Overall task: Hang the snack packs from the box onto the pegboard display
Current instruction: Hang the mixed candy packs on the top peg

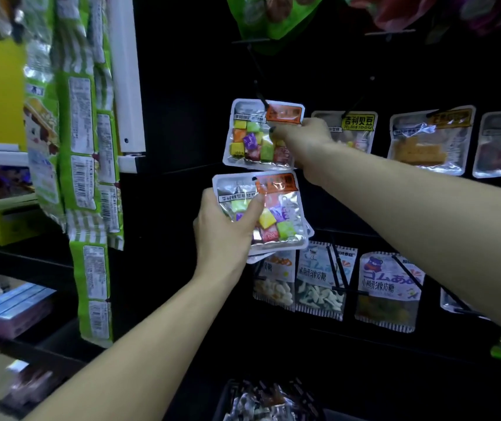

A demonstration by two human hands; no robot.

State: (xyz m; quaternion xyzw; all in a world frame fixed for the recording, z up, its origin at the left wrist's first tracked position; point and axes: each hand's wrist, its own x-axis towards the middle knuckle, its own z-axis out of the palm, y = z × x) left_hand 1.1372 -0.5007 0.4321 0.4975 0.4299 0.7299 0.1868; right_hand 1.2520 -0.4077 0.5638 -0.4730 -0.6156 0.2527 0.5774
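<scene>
Right hand [302, 138] fingers pinching hung pack [258, 135] on peg [258, 92], left hand [228, 229] fingers gripping packs [276, 214] just below

The black pegboard [188, 101] carries candy packs [358, 130] hanging from its black hooks [256, 83].

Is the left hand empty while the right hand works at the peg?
No: the left hand holds a small stack of candy packs just below the pack that the right hand is touching on the peg.
</scene>
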